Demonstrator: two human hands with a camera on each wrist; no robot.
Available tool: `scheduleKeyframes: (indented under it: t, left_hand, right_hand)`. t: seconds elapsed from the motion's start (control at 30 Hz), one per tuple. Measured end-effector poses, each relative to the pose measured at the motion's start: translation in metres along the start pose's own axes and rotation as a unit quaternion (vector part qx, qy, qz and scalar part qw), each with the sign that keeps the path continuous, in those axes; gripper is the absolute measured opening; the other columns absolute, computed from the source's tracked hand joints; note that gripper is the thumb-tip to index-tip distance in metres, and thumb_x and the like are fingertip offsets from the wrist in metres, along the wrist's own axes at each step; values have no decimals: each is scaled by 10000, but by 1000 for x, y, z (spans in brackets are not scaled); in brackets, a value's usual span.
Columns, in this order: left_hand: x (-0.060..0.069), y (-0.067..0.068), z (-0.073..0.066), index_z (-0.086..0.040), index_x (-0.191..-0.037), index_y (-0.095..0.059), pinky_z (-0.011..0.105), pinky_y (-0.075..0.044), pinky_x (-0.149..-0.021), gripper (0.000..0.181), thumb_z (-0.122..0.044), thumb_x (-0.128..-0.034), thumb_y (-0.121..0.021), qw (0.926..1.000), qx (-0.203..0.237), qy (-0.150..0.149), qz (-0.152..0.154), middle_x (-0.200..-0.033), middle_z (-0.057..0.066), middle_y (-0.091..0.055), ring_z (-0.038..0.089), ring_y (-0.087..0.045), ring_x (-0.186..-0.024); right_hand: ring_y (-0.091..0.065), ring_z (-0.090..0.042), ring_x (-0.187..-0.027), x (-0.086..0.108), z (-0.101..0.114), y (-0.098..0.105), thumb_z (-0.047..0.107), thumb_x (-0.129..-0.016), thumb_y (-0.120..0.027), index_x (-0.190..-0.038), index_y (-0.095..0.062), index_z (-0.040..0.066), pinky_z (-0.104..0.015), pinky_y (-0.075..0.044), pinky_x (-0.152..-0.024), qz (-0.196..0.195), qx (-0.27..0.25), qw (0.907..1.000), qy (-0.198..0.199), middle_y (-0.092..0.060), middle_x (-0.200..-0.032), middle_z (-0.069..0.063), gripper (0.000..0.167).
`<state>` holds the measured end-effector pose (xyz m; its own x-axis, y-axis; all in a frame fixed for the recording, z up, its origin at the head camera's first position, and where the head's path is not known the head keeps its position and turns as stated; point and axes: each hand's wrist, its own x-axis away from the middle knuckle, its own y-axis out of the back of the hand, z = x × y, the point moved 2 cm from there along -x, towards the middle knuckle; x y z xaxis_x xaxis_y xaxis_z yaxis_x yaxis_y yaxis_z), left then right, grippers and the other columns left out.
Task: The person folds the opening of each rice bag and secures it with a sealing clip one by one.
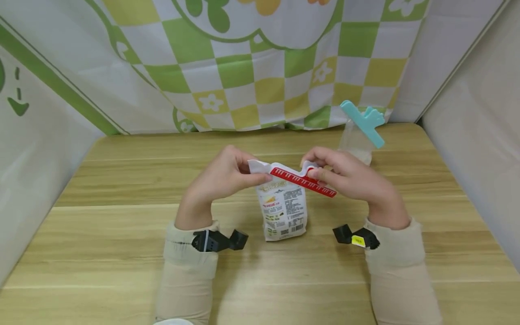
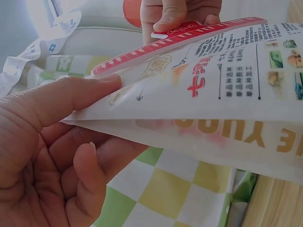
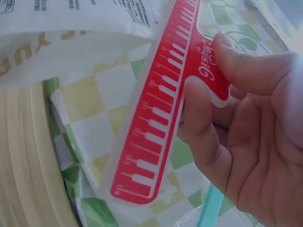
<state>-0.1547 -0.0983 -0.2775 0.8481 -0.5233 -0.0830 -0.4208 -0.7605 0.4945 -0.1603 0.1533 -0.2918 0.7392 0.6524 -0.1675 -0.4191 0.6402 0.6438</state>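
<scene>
A white printed food bag (image 1: 284,212) stands upright on the table, its top folded or flattened. My left hand (image 1: 227,176) pinches the bag's upper left corner between thumb and fingers, as the left wrist view also shows. Across the bag's top lies a red and white clip (image 1: 302,181) with a piano-key pattern, tilted down to the right. By its handle tab, my right hand (image 1: 345,174) pinches the clip (image 3: 156,123) between thumb and fingers. The clip's right end sticks out past the bag's edge.
Behind my right hand stands a clear bag (image 1: 354,142) closed with a turquoise clip (image 1: 363,123). A checked green and yellow cloth (image 1: 260,81) hangs at the wooden table's (image 1: 122,253) back edge. Part of a white round object (image 1: 174,322) shows at the bottom edge.
</scene>
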Motion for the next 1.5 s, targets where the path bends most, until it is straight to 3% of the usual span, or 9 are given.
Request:
scheduleKeyframes:
  t: [0.23, 0.5, 0.73, 1.23, 1.5]
  left_hand:
    - [0, 0, 0, 30, -882, -768, 216, -245, -474, 86, -47, -851, -745, 9999, 34, 131, -8, -623, 3, -639, 62, -291, -490]
    - [1, 1, -1, 45, -891, -762, 215, -246, -471, 93, -39, -858, -737, 9997, 114, 225, 2, -616, 20, -629, 62, -289, -486]
    - [1, 1, -2, 35, -858, -759, 216, -258, -475, 80, -42, -861, -740, 9998, 173, 62, 91, -564, -32, -534, 66, -298, -487]
    - [-1, -2, -1, 27, -863, -759, 221, -266, -465, 62, -34, -853, -747, 9994, 308, -48, 176, -636, 40, -641, 64, -318, -486]
    - [0, -5, -4, 21, -881, -758, 224, -284, -471, 68, -33, -842, -752, 9986, 400, -222, 273, -618, 0, -588, 80, -323, -496]
  right_hand:
    - [-624, -187, -892, -3, 6, -3, 85, -1002, -567, -1091, -604, 34, -276, -513, -744, -151, 82, 9999, -5, -693, -975, -70, 109]
    - [-602, -197, -872, -4, 12, -4, 54, -996, -563, -1096, -605, 16, -272, -506, -720, -276, 20, 9996, -51, -680, -962, -87, 115]
    - [-616, -180, -867, -7, 16, -8, 52, -983, -588, -1109, -604, 7, -279, -527, -700, -422, 85, 9991, 56, -686, -959, -81, 135]
    - [-584, -127, -743, -9, 24, -15, 36, -957, -622, -1085, -615, 25, -253, -484, -578, -733, 101, 9965, 395, -694, -909, -56, 129]
    - [-553, -136, -626, -12, 32, -19, 0, -944, -627, -1071, -610, 14, -252, -459, -525, -1002, -52, 9925, 700, -674, -860, -54, 128]
